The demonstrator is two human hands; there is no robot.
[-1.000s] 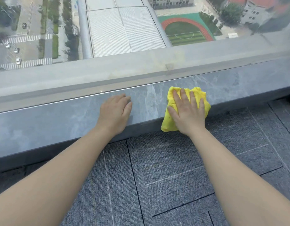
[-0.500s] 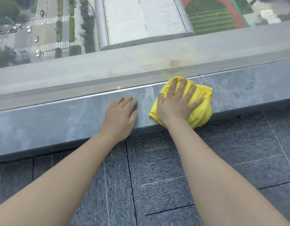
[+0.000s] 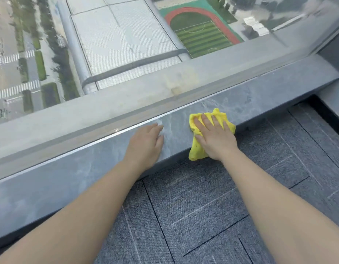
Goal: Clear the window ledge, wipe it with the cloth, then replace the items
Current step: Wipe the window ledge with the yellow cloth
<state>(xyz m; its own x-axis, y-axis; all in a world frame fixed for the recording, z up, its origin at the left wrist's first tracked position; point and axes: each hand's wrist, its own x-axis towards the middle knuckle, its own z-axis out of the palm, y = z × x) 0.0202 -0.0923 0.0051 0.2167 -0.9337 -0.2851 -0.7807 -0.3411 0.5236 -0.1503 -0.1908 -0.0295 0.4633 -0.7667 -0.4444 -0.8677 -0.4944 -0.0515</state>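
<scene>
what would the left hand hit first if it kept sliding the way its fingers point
The left hand lies flat on the stone ledge, fingers aimed up-right toward the glass. Nothing sits in its path on the ledge; it would likely meet the window's bottom frame strip first. The yellow cloth stays off to its right.

head view | looks forward-down | close above window ledge (image 3: 260,96)
</scene>
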